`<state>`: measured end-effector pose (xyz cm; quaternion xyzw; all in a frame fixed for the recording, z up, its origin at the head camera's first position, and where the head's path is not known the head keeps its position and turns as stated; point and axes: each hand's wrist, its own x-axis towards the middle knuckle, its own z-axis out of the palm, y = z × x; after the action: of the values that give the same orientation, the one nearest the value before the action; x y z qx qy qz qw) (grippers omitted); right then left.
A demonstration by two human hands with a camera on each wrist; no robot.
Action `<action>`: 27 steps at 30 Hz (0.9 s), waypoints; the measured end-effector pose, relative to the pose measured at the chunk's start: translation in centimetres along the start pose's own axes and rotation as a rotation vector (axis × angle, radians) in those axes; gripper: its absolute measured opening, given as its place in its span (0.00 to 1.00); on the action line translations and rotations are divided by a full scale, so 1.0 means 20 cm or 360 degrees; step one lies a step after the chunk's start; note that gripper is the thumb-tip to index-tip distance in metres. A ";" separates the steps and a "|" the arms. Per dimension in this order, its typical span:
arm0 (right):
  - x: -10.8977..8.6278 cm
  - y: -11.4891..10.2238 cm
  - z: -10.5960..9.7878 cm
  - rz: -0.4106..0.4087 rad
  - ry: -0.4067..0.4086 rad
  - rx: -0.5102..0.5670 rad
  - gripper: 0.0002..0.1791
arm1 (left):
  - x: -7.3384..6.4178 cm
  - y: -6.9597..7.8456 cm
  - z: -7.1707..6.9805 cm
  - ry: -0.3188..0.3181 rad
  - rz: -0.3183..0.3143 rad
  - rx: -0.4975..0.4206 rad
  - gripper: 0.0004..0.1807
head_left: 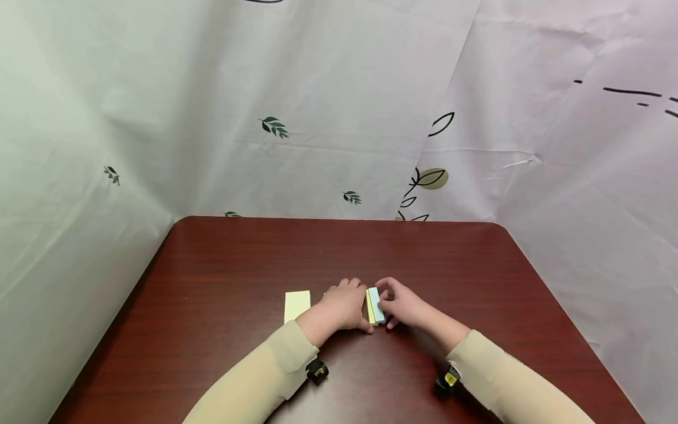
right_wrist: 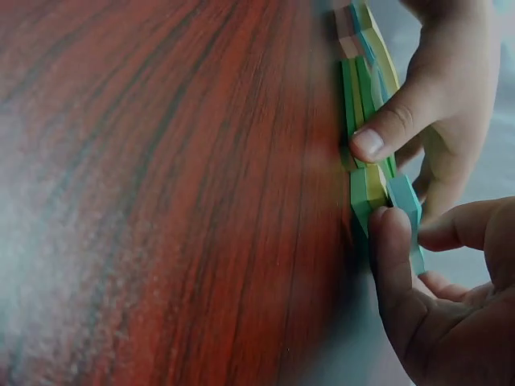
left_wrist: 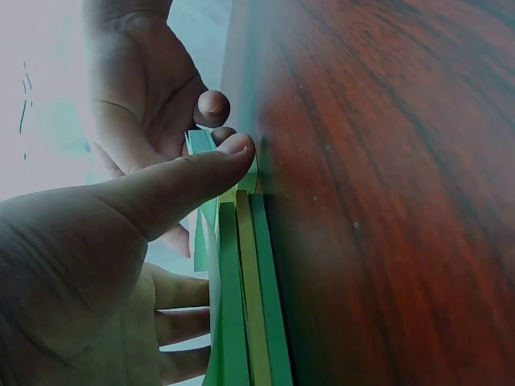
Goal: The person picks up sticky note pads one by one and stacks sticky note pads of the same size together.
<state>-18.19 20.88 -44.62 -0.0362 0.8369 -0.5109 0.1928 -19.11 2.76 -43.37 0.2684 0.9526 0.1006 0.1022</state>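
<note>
My left hand (head_left: 344,305) lies over several small paper pads, which look like sticky notes. Its thumb rests across their near ends; its fairly straight fingers reach over the far side. Beneath it, green and yellow pad edges (left_wrist: 245,289) show in the left wrist view. My right hand (head_left: 405,305) pinches a light blue pad (right_wrist: 405,195) between thumb and fingers at the right end. This pad sits on top of a yellow pad (right_wrist: 375,186) and a green pad (right_wrist: 359,191), slightly raised from them. The left palm hides part of the row.
A pale yellow pad (head_left: 296,305) lies left of the left hand, partly behind the forearm. Dark red-brown wood makes up the tabletop (head_left: 238,259). A white patterned cloth (head_left: 328,88) hangs behind and at both sides.
</note>
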 end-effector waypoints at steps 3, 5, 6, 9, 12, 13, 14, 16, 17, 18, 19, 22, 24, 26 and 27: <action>0.00 0.00 0.01 0.0009 0.0003 0.0021 0.27 | 0.00 0.00 0.00 0.0009 -0.0004 -0.0025 0.44; 0.00 0.00 0.01 0.0020 0.0003 0.0033 0.28 | 0.00 0.00 0.00 0.0012 -0.0003 -0.0035 0.44; 0.00 0.00 0.02 0.0024 0.0002 0.0037 0.28 | 0.00 0.00 0.00 0.0015 0.0000 -0.0038 0.43; 0.00 -0.01 0.02 0.0034 0.0004 0.0028 0.29 | 0.00 0.00 0.00 0.0017 0.0007 -0.0024 0.43; 0.01 -0.02 0.02 0.0045 0.0019 0.0021 0.27 | 0.01 0.00 0.00 0.0016 0.0008 -0.0002 0.42; 0.01 -0.02 0.02 0.0044 0.0024 0.0018 0.27 | 0.01 0.00 0.00 0.0018 0.0008 0.0006 0.42; 0.01 -0.02 0.02 0.0040 0.0028 0.0018 0.26 | 0.01 0.00 0.00 0.0020 0.0008 0.0010 0.42; 0.01 -0.02 0.02 0.0039 0.0032 0.0026 0.26 | 0.01 0.00 0.00 0.0020 0.0010 0.0019 0.42; 0.02 -0.02 0.02 0.0034 0.0034 0.0027 0.26 | 0.01 0.00 0.00 0.0021 0.0012 0.0028 0.42; 0.02 -0.02 0.02 0.0028 0.0030 0.0027 0.26 | 0.01 0.00 0.00 0.0023 0.0014 0.0038 0.42; 0.02 -0.02 0.02 0.0021 0.0027 0.0026 0.26 | 0.01 0.00 0.00 0.0024 0.0015 0.0047 0.42; 0.03 -0.02 0.02 0.0014 0.0022 0.0027 0.26 | 0.01 -0.01 0.00 0.0028 0.0018 0.0072 0.42; 0.03 -0.02 0.02 0.0011 0.0019 0.0025 0.26 | 0.01 -0.01 0.00 0.0029 0.0018 0.0081 0.42; 0.03 -0.02 0.02 0.0010 0.0018 0.0023 0.26 | 0.01 -0.01 0.01 0.0026 0.0015 0.0085 0.42; 0.03 -0.02 0.02 0.0007 0.0018 0.0020 0.26 | 0.01 -0.01 0.01 0.0024 0.0012 0.0084 0.42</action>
<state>-18.59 20.15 -44.65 -0.0303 0.8348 -0.5160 0.1896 -19.36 2.79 -43.61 0.2739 0.9546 0.0779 0.0875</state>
